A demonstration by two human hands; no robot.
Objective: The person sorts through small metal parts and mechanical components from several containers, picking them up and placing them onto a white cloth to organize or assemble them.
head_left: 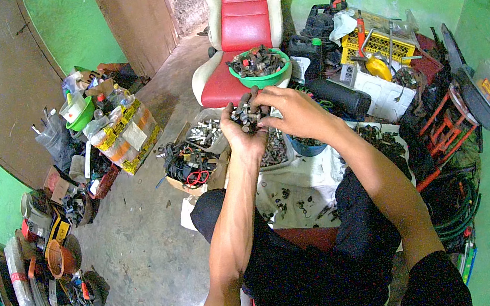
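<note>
Left of the hands, a cardboard box of tangled parts [190, 165] sits on the floor within reach. The left hand [242, 129] is cupped palm-up, cradling a heap of small metal parts [246, 116] so none spill; the right hand [291, 111] pinches one piece from that heap, above a green bowl [262, 76] of similar parts on the seat behind.

One view only, from a fisheye camera on the person's head, looking steeply down and forward over the lap. It sits close above the left hand [242, 129] and right hand [291, 113], raised mid-frame just before the red and cream racing seat [243, 23]. Beyond the seat, green walls curve toward the dark round rim; the concrete floor [145, 254] spreads left of the seat.
</note>
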